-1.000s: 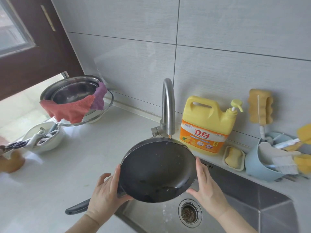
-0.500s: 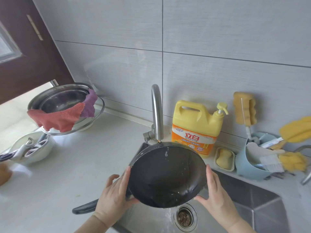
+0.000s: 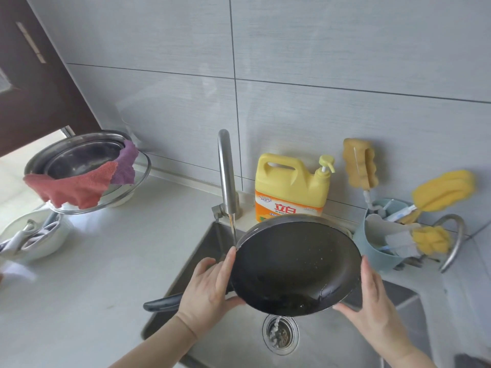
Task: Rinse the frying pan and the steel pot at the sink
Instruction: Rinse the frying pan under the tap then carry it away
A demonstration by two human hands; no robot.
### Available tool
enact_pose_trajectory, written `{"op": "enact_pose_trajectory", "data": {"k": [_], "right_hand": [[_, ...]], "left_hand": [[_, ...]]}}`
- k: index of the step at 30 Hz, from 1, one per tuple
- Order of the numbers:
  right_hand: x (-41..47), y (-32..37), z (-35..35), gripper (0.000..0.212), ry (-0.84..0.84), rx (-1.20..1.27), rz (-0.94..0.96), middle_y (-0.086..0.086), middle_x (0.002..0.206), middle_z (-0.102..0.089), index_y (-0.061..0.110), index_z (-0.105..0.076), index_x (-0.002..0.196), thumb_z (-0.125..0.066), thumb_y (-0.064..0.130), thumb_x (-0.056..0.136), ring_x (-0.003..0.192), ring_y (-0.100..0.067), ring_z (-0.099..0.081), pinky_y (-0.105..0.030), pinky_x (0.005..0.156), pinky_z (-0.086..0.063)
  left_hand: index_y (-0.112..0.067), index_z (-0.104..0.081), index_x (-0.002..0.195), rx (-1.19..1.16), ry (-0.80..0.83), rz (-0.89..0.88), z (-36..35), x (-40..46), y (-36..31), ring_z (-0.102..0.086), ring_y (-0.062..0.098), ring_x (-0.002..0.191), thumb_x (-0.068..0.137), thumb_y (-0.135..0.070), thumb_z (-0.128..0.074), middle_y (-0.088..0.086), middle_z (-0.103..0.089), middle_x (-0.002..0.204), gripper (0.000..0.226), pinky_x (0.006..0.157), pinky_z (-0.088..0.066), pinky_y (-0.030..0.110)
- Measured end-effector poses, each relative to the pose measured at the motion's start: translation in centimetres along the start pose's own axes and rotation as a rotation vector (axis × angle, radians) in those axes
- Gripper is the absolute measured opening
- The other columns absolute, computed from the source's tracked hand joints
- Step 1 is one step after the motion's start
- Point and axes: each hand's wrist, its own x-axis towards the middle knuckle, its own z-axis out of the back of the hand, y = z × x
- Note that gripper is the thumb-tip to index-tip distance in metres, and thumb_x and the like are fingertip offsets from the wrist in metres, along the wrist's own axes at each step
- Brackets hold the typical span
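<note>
Both hands, left (image 3: pixel 210 290) and right (image 3: pixel 372 296), grip the frying pan (image 3: pixel 295 266) over the steel sink (image 3: pixel 239 341), pale countertop (image 3: pixel 106 261) beside grey-tiled wall (image 3: pixel 318 75).

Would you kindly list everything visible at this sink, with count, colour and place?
Black frying pan: one, tilted over the steel sink, draining.
Curved steel tap: one, running, behind sink.
Yellow detergent jug: one, by the wall.
Steel pot: one, left counter, red cloth and purple cloth over its rim.
Blue caddy: one, right, holding yellow sponge brushes.
White bowl: one, far left.
Left hand: pan's handle side.
Right hand: pan's right rim.
</note>
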Motion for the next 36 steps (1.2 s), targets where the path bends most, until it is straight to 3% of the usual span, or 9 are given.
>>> {"op": "enact_pose_trajectory", "data": {"k": [3, 6, 10, 13, 20, 23, 27, 31, 36], "right_hand": [[-0.5, -0.9, 0.2, 0.151, -0.010, -0.011, 0.001, -0.012, 0.137, -0.037, 0.023, 0.002, 0.155, -0.097, 0.023, 0.042, 0.113, -0.038, -0.059, -0.057, 0.076, -0.056], [-0.6, -0.8, 0.3, 0.149, 0.023, -0.012, -0.013, -0.013, 0.137, -0.038, 0.021, 0.001, 0.155, -0.097, 0.023, 0.042, 0.109, -0.043, -0.063, -0.051, 0.073, -0.056], [-0.3, 0.0, -0.1, 0.150, 0.061, 0.009, -0.002, -0.018, 0.142, -0.040, 0.023, 0.002, 0.155, -0.097, 0.026, 0.042, 0.115, -0.032, -0.059, -0.041, 0.068, -0.058], [0.3, 1.1, -0.8, 0.153, 0.113, 0.011, 0.003, -0.016, 0.140, -0.045, 0.027, 0.003, 0.155, -0.098, 0.028, 0.040, 0.112, -0.028, -0.061, -0.034, 0.069, -0.056], [1.9, 3.3, -4.1, 0.142, 0.160, 0.023, 0.144, -0.006, 0.148, -0.037, 0.032, 0.010, 0.154, -0.093, 0.036, 0.056, 0.129, -0.017, -0.044, -0.026, 0.089, -0.049], [2.7, 4.8, -5.4, 0.144, 0.209, 0.025, 0.187, -0.008, 0.145, -0.041, 0.025, 0.008, 0.155, -0.094, 0.035, 0.054, 0.126, -0.018, -0.049, -0.021, 0.092, -0.044], [3.5, 6.3, -6.6, 0.146, 0.233, 0.000, 0.239, -0.009, 0.142, -0.043, 0.020, 0.009, 0.155, -0.095, 0.034, 0.053, 0.117, -0.023, -0.060, -0.025, 0.087, -0.051], [3.7, 6.8, -7.1, 0.143, 0.247, 0.008, 0.263, -0.008, 0.147, -0.039, 0.030, 0.023, 0.150, -0.091, 0.032, 0.063, 0.111, -0.022, -0.063, -0.028, 0.082, -0.055], [3.3, 6.3, -6.4, 0.146, 0.237, 0.004, 0.217, -0.012, 0.140, -0.047, 0.021, 0.008, 0.155, -0.095, 0.035, 0.052, 0.114, -0.024, -0.063, -0.022, 0.082, -0.052]], "left_hand": [[-0.011, 0.004, 0.156, -0.007, 0.005, -0.018, 0.0, 0.3, -0.6, -0.058, 0.014, 0.067, 0.063, -0.052, -0.087, -0.006, -0.059, 0.076, 0.137, 0.084, -0.052, 0.040], [-0.010, 0.003, 0.156, -0.003, 0.011, -0.011, 0.0, 0.3, -1.0, -0.057, 0.013, 0.067, 0.061, -0.054, -0.087, -0.006, -0.060, 0.075, 0.138, 0.084, -0.052, 0.038], [-0.009, 0.001, 0.156, -0.017, 0.022, 0.038, 0.1, -0.3, -0.8, -0.056, 0.013, 0.072, 0.056, -0.055, -0.088, -0.007, -0.063, 0.079, 0.142, 0.084, -0.053, 0.037], [-0.009, 0.000, 0.156, -0.046, 0.022, 0.088, 0.1, -1.8, 0.1, -0.048, 0.010, 0.080, 0.069, -0.062, -0.074, -0.009, -0.064, 0.078, 0.125, 0.090, -0.044, 0.033], [-0.006, -0.010, 0.155, -0.059, 0.039, 0.248, 1.0, -5.5, 3.1, -0.055, 0.008, 0.071, 0.068, -0.069, -0.066, -0.011, -0.063, 0.075, 0.121, 0.089, -0.038, 0.028], [-0.009, -0.012, 0.155, -0.057, 0.035, 0.304, 1.7, -6.9, 4.4, -0.061, 0.013, 0.064, 0.072, -0.073, -0.062, -0.009, -0.063, 0.073, 0.116, 0.089, -0.039, 0.031], [-0.005, -0.019, 0.149, -0.008, -0.016, 0.342, 2.4, -8.1, 5.2, -0.061, 0.011, 0.066, 0.079, -0.077, -0.049, -0.009, -0.067, 0.074, 0.105, 0.089, -0.039, 0.031], [-0.002, -0.022, 0.147, 0.037, -0.045, 0.360, 2.7, -8.8, 5.6, -0.059, 0.007, 0.073, 0.081, -0.081, -0.043, -0.010, -0.069, 0.078, 0.105, 0.090, -0.037, 0.030], [0.000, -0.023, 0.147, 0.046, -0.003, 0.321, 1.7, -8.3, 5.8, -0.064, 0.013, 0.063, 0.077, -0.076, -0.054, -0.010, -0.065, 0.075, 0.108, 0.091, -0.037, 0.030]]}}
